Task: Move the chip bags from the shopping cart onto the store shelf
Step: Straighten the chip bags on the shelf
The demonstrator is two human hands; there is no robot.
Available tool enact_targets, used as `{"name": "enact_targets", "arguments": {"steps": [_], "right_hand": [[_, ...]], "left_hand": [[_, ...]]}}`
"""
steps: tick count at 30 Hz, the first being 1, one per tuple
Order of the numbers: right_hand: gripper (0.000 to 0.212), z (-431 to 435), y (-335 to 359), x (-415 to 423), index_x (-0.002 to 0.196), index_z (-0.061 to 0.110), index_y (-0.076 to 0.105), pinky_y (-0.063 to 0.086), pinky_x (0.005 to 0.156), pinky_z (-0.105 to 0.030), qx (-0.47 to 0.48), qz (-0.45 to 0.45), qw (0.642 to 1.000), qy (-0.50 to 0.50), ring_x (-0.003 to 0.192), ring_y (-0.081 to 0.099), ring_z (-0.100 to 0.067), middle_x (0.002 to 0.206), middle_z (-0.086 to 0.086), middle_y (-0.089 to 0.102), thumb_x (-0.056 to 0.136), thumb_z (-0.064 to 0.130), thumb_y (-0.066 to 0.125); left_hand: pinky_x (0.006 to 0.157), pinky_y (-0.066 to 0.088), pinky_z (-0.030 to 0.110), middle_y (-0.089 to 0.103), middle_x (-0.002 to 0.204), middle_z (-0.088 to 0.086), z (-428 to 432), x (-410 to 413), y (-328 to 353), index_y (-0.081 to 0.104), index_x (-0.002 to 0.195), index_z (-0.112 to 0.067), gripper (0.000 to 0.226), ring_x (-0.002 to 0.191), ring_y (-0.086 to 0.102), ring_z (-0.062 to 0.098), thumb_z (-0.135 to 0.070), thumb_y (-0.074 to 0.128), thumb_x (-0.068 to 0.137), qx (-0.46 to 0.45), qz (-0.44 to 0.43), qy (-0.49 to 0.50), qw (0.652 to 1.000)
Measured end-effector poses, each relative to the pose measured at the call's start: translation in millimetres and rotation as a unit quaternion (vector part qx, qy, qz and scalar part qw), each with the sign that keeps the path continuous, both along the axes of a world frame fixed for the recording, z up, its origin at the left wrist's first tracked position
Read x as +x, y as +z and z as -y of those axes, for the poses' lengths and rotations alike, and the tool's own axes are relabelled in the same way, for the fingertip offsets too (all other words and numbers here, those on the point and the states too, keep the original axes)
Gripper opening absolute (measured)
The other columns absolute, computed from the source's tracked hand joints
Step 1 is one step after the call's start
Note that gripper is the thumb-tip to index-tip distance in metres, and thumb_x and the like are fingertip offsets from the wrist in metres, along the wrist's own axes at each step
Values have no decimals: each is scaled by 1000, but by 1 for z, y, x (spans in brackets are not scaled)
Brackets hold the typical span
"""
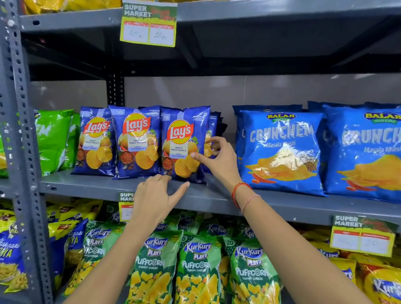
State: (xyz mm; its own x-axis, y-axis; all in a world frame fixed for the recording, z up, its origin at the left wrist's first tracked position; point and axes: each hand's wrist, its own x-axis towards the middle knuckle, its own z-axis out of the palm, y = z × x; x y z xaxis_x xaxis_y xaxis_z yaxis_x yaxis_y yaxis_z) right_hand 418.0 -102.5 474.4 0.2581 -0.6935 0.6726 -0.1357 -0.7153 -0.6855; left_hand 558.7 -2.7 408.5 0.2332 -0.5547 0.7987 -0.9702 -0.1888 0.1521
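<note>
Three blue Lay's Magic Masala chip bags stand upright in a row on the grey middle shelf (pixel 97 186), with more of them behind. My right hand (pixel 220 163) pinches the right edge of the rightmost Lay's bag (pixel 181 140), thumb on its front and fingers curled behind the edge. My left hand (pixel 155 199) is at the shelf lip just below that bag, fingers apart, with fingertips touching its bottom corner. The other two front bags (pixel 136 142) (pixel 95 142) stand to its left. The shopping cart is out of view.
Large blue Balaji Crunchem bags (pixel 280 150) fill the shelf on the right, with a gap between them and the Lay's row. Green bags (pixel 54 136) stand to the left past the steel upright (pixel 14 120). Kurkure Puffcorn bags (pixel 196 273) crowd the shelf below. Yellow price tags (pixel 149 23) hang from the shelf edges.
</note>
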Motion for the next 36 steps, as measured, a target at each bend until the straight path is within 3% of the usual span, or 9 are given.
{"name": "enact_targets", "arguments": {"steps": [4, 10, 14, 19, 21, 23, 25, 28, 36], "right_hand": [[55, -4, 22, -47, 118, 12, 56, 48, 86, -29, -69, 66, 995, -35, 95, 53, -14, 108, -2, 53, 74, 36, 78], [48, 25, 41, -136, 119, 11, 55, 36, 94, -28, -122, 132, 962, -204, 114, 47, -24, 117, -3, 53, 82, 39, 69], [66, 60, 37, -175, 128, 5, 48, 31, 90, -22, -42, 127, 963, -235, 119, 44, -29, 126, -15, 50, 80, 46, 69], [90, 88, 29, -183, 143, 8, 33, 36, 94, -29, 168, 107, 975, -104, 127, 47, -26, 139, -8, 46, 74, 49, 74], [93, 97, 28, -181, 138, 9, 39, 44, 95, -31, 216, 119, 968, -54, 116, 55, -22, 131, -2, 54, 66, 52, 79], [74, 104, 29, -179, 123, 10, 52, 53, 82, -29, 219, 139, 966, -7, 97, 64, -16, 117, 0, 65, 65, 43, 83], [64, 107, 31, -177, 116, 14, 54, 53, 75, -26, 194, 139, 971, 23, 92, 67, -13, 107, 2, 68, 65, 35, 85], [78, 109, 34, -174, 118, 20, 56, 56, 89, -38, 148, 146, 978, 27, 99, 69, -18, 111, 2, 71, 51, 40, 90], [77, 115, 20, -171, 128, 17, 48, 56, 88, -27, 106, 163, 981, 25, 100, 66, -8, 115, 2, 67, 62, 24, 88]], "left_hand": [[74, 49, 38, 69, 98, 4, 11, -32, 21, 66, 101, -12, 65, 95, 61, 25, -65, 32, 82, -61, -16, -49, 997], [84, 47, 31, 63, 116, 1, 55, -100, 63, 59, 116, -17, 54, 106, 56, 17, -59, 47, 85, -93, -123, -212, 965], [102, 40, 39, 45, 138, 8, 95, -136, 82, 39, 136, -17, 67, 122, 47, 22, -55, 53, 83, -44, -251, -289, 923], [109, 27, 41, 32, 150, 12, 139, -144, 97, 17, 146, -17, 90, 135, 33, 28, -64, 53, 78, 43, -426, -289, 856], [104, 35, 35, 37, 147, 9, 148, -145, 96, 25, 142, -16, 82, 129, 43, 25, -59, 56, 80, 66, -487, -317, 811], [80, 52, 21, 54, 132, 8, 150, -149, 94, 46, 123, -16, 54, 101, 62, 17, -42, 65, 80, 55, -531, -380, 756], [66, 55, 23, 65, 118, 8, 152, -150, 91, 49, 120, -14, 56, 87, 67, 14, -33, 74, 74, 21, -555, -416, 720], [63, 56, 21, 67, 107, -1, 151, -146, 88, 48, 123, -16, 61, 88, 68, 12, -22, 78, 71, -45, -543, -440, 714], [62, 56, 16, 64, 112, -1, 157, -141, 75, 41, 130, -22, 75, 93, 65, 7, -17, 81, 67, -83, -493, -434, 749]]}}
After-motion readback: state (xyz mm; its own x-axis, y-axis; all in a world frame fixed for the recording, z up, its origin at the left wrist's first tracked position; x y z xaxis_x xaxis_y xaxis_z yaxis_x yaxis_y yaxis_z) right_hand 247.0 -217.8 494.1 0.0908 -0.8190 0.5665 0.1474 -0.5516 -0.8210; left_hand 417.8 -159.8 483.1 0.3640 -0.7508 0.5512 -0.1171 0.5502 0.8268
